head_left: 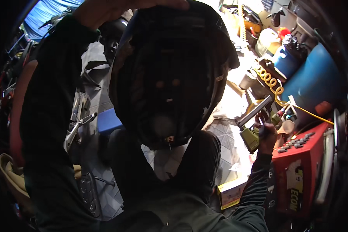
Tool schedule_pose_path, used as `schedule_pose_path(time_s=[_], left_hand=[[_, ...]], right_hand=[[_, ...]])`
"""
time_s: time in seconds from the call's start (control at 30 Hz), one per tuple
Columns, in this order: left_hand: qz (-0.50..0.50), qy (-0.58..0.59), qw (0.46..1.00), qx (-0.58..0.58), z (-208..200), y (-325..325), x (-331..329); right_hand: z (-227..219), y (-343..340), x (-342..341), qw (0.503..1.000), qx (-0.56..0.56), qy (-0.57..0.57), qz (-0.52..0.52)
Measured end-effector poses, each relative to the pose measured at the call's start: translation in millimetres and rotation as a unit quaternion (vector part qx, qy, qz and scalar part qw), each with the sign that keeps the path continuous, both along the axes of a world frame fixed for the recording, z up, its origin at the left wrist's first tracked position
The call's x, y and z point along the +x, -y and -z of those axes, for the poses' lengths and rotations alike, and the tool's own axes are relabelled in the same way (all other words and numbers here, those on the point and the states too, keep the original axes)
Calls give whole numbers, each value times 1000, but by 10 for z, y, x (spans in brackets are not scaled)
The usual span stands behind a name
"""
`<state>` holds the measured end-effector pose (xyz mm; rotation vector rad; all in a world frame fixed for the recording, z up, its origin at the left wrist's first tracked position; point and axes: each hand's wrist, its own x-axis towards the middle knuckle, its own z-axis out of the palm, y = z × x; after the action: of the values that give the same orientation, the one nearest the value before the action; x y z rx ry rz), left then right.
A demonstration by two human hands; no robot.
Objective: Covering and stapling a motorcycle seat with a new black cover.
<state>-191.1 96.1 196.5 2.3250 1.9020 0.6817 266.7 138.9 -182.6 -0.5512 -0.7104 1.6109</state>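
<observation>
A large black motorcycle seat [166,92], underside toward me, stands between my knees in the middle of the head view. At its upper end, my left hand [120,7] grips the far edge, fingers curled over it. Shadow darkens most of the seat's underside, and its fixings are hard to make out. Off to the right, apart from the seat, my right hand [268,140] is closed around an olive-green staple gun [251,137] with a grey metal bar along its upper side. A coiled yellow air hose [270,82] runs close to the tool.
At the right stands a red box-shaped machine [297,174] with several small grey pieces on top. Behind it is a big blue barrel [315,77]. A yellow carton [229,195] lies by my right knee, and a blue block [109,120] by the left. Metal parts [75,129] litter the left.
</observation>
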Motion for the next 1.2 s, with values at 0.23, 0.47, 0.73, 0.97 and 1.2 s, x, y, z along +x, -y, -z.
schedule_pose_path(time_s=[0.23,0.47,0.73,0.97,1.2], left_hand=[[122,58,990,36,72,-8,-228],[134,89,976,148,315,92,-125],[109,111,970,186,380,94,-32],[104,99,976,166,380,-6,-57],[108,100,972,181,424,-39,-82]], right_hand=[[-1696,694,-478,984,139,-14,-107],[-3261,968,-1445,938,318,15,-135],[-3418,797,-2398,948,303,27,-95],[-3506,660,-2450,932,327,128,90],[-3531,600,-2542,920,349,147,101]])
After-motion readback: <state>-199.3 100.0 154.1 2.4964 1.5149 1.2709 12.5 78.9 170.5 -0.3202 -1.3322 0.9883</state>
